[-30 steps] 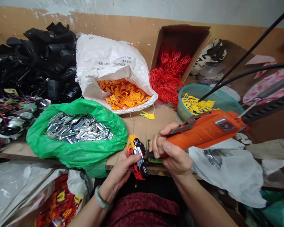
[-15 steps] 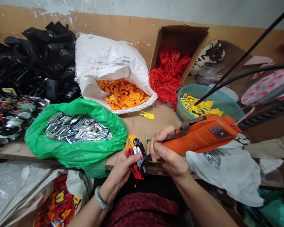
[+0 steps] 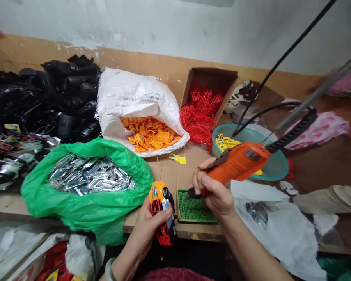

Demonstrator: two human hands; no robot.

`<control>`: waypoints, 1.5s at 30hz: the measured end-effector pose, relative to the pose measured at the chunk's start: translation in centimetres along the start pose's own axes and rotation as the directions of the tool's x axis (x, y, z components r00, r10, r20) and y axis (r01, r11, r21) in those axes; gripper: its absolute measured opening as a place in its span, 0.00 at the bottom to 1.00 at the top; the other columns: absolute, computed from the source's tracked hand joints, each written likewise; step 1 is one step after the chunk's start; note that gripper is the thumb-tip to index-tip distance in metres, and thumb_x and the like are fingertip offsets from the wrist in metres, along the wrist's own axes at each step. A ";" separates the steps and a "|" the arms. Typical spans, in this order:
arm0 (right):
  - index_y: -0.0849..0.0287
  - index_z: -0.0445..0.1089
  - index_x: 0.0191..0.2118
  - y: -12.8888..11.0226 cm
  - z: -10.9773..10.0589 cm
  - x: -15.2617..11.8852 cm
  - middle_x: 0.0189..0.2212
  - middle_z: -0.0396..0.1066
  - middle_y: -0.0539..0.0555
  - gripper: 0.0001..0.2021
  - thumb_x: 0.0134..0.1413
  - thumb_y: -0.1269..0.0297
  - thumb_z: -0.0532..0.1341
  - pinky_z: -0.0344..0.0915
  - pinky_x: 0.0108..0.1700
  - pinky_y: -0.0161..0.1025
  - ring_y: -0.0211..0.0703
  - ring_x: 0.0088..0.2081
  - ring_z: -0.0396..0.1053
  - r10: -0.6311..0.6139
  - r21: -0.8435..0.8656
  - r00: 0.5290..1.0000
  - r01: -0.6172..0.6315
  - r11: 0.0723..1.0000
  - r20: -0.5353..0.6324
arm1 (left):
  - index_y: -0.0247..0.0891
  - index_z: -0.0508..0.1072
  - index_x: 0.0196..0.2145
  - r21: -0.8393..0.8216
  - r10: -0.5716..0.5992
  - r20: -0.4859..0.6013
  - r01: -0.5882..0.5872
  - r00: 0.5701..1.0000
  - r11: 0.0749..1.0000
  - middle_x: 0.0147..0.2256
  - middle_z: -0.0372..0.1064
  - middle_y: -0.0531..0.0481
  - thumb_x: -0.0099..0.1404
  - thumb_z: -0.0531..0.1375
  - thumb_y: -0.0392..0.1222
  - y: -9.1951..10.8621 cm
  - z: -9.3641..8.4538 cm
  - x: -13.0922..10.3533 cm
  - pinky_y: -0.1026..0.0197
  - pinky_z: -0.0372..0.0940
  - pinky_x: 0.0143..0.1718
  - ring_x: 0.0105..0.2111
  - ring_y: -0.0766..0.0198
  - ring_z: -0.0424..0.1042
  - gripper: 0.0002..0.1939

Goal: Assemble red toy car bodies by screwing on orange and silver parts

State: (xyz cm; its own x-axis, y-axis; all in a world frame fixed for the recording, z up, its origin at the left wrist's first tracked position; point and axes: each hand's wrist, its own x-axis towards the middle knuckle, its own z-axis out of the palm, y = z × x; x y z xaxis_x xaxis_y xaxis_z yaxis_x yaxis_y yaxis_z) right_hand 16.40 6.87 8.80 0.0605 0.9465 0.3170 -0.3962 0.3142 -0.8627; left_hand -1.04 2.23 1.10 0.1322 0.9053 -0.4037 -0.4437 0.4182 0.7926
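Observation:
My left hand (image 3: 148,224) is closed around a toy car body (image 3: 163,212) in orange, red, black and silver, its thumb pressed on the silver side. In my right hand (image 3: 215,191) is an orange electric screwdriver (image 3: 236,162), fingers wrapped round its lower end, with its dark tip pointing down to the left. Below that tip lies a green mesh tray (image 3: 190,212) with small dark bits in it, too small to name. The screwdriver stands apart from the car. A cable and a spring hanger run from its top to the upper right.
A green bag (image 3: 84,210) of silver parts stands at left, before black parts (image 3: 67,89). Behind are a white sack (image 3: 137,88) of orange pieces, a carton (image 3: 213,74) of red frames and a teal bowl (image 3: 276,168) of yellow pieces. White plastic (image 3: 283,230) lies at right.
The screwdriver has moved left and away from the car, now over the green tray, which shows more fully. The view has tilted up. Both hands keep their hold.

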 end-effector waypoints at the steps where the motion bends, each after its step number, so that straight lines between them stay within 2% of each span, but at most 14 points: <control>1: 0.55 0.67 0.43 -0.2 -0.7 0.7 0.21 0.64 0.42 0.12 0.54 0.61 0.66 0.67 0.29 0.39 0.36 0.19 0.63 -0.008 -0.085 0.999 0.004 0.996 -0.046 | 0.39 0.74 0.46 -0.001 0.007 0.004 -0.007 1.000 1.000 0.30 0.72 0.54 0.46 0.76 0.44 0.1 -0.1 -0.1 0.65 0.63 0.30 0.28 0.65 0.68 0.30; 4: 0.56 0.68 0.48 -0.5 -2.6 2.0 0.37 0.71 0.51 0.18 0.52 0.60 0.68 0.70 0.44 0.44 0.44 0.37 0.72 -0.136 -0.388 0.974 0.056 0.920 -0.182 | 0.39 0.75 0.46 -0.017 0.037 0.011 -0.037 0.999 0.999 0.31 0.73 0.53 0.47 0.76 0.45 0.5 -0.6 -0.3 0.65 0.63 0.30 0.28 0.65 0.68 0.29; 6: 0.54 0.66 0.52 -0.3 -3.7 2.0 0.49 0.68 0.55 0.22 0.52 0.61 0.69 0.66 0.55 0.47 0.48 0.51 0.68 -0.372 -0.582 0.890 0.161 0.797 -0.263 | 0.39 0.76 0.45 -0.038 0.051 0.000 -0.051 0.999 0.998 0.31 0.74 0.52 0.46 0.76 0.46 0.5 -0.8 -0.5 0.65 0.64 0.31 0.29 0.64 0.69 0.28; 8: 0.54 0.64 0.55 0.5 -4.5 1.7 0.51 0.66 0.56 0.22 0.55 0.62 0.66 0.63 0.57 0.48 0.49 0.53 0.66 -0.537 -0.732 0.805 0.204 0.650 -0.253 | 0.40 0.77 0.45 -0.062 0.045 -0.011 -0.045 0.999 0.997 0.33 0.75 0.51 0.46 0.76 0.48 0.3 -1.1 -0.6 0.65 0.65 0.32 0.30 0.63 0.70 0.29; 10: 0.55 0.66 0.52 1.9 -5.1 1.7 0.46 0.69 0.57 0.14 0.61 0.63 0.61 0.66 0.53 0.47 0.48 0.48 0.69 -0.401 -0.850 0.910 0.128 0.511 -0.104 | 0.40 0.78 0.47 -0.095 0.033 -0.013 -0.034 0.999 0.995 0.35 0.77 0.49 0.45 0.77 0.50 0.1 -1.2 -0.7 0.64 0.67 0.35 0.33 0.61 0.72 0.31; 11: 0.56 0.68 0.49 2.8 -5.4 1.9 0.44 0.70 0.57 0.11 0.62 0.63 0.59 0.67 0.51 0.47 0.49 0.46 0.70 -0.216 -0.903 0.976 0.085 0.422 -0.009 | 0.40 0.78 0.48 -0.117 0.023 -0.009 -0.024 1.000 0.993 0.36 0.78 0.48 0.45 0.77 0.51 0.0 -1.2 -0.7 0.64 0.67 0.36 0.34 0.60 0.73 0.32; 12: 0.57 0.70 0.48 3.8 -5.7 2.3 0.44 0.71 0.58 0.10 0.62 0.63 0.58 0.67 0.50 0.47 0.50 0.46 0.70 -0.008 -0.948 0.998 0.061 0.314 0.061 | 0.41 0.78 0.49 -0.142 0.003 -0.003 -0.004 1.000 0.990 0.38 0.79 0.47 0.46 0.77 0.51 0.0 -1.2 -0.7 0.63 0.67 0.36 0.35 0.60 0.74 0.33; 14: 0.59 0.73 0.45 5.8 -6.2 3.7 0.45 0.73 0.61 0.10 0.58 0.65 0.61 0.65 0.53 0.49 0.54 0.49 0.68 0.160 -0.977 0.983 0.053 0.205 0.087 | 0.43 0.77 0.52 -0.203 -0.066 0.003 0.065 0.998 0.977 0.40 0.80 0.47 0.50 0.75 0.52 0.1 -1.2 -0.8 0.62 0.69 0.37 0.35 0.59 0.76 0.33; 18: 0.62 0.74 0.43 8.8 -7.0 6.9 0.45 0.72 0.65 0.10 0.54 0.66 0.65 0.61 0.56 0.52 0.58 0.51 0.65 0.240 -0.992 0.969 0.037 0.124 0.066 | 0.44 0.79 0.51 -0.298 -0.205 -0.053 0.181 0.977 0.937 0.37 0.81 0.47 0.55 0.73 0.51 1.0 -1.2 -0.9 0.60 0.72 0.41 0.37 0.56 0.80 0.27; 25: 0.60 0.75 0.34 9.3 -6.6 8.0 0.38 0.74 0.61 0.04 0.55 0.70 0.61 0.63 0.54 0.47 0.53 0.46 0.69 0.285 -0.964 0.955 0.005 0.265 0.083 | 0.35 0.81 0.41 -0.333 -0.222 -0.025 0.201 0.975 0.921 0.28 0.80 0.45 0.49 0.76 0.49 1.6 -1.5 -1.0 0.60 0.73 0.32 0.28 0.57 0.79 0.23; 31: 0.63 0.70 0.52 6.9 -4.7 3.4 0.29 0.74 0.55 0.21 0.66 0.53 0.52 0.69 0.29 0.39 0.43 0.25 0.72 0.317 -0.829 0.948 -0.167 0.534 0.013 | 0.35 0.77 0.37 -0.294 -0.150 -0.015 0.139 0.989 0.946 0.26 0.77 0.49 0.46 0.77 0.50 1.4 -1.7 -0.1 0.62 0.71 0.27 0.23 0.63 0.74 0.25; 35: 0.62 0.73 0.46 3.9 -2.2 -0.6 0.27 0.74 0.52 0.22 0.57 0.47 0.64 0.65 0.23 0.33 0.35 0.20 0.68 0.439 -0.476 0.898 -0.392 0.787 -0.013 | 0.36 0.74 0.38 -0.226 -0.084 -0.114 0.056 0.990 0.973 0.26 0.75 0.52 0.42 0.78 0.49 1.5 -0.9 0.8 0.62 0.69 0.26 0.22 0.64 0.72 0.29; 39: 0.61 0.76 0.41 2.5 0.1 -3.2 0.22 0.72 0.48 0.21 0.49 0.48 0.71 0.65 0.23 0.32 0.33 0.19 0.66 0.536 -0.315 0.844 -0.516 0.797 -0.026 | 0.35 0.73 0.37 -0.211 -0.050 -0.127 0.023 0.991 0.977 0.26 0.75 0.51 0.39 0.79 0.48 1.8 0.3 1.0 0.61 0.70 0.26 0.24 0.62 0.72 0.30; 45: 0.60 0.77 0.36 3.3 0.3 -4.5 0.20 0.73 0.49 0.20 0.45 0.49 0.73 0.66 0.24 0.33 0.36 0.20 0.68 0.518 -0.310 0.848 -0.526 0.792 -0.115 | 0.35 0.75 0.42 -0.321 -0.081 0.019 0.083 0.997 0.943 0.33 0.78 0.47 0.50 0.75 0.45 2.1 0.4 0.0 0.58 0.72 0.35 0.30 0.59 0.76 0.24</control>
State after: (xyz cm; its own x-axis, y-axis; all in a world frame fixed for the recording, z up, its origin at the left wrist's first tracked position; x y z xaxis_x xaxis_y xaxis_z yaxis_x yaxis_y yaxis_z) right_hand 14.56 3.68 4.64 -0.0481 0.9735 -0.2236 -0.0618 -0.2263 -0.9721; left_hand -1.62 3.10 2.99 0.1844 0.8697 -0.4579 -0.6924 0.4456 0.5675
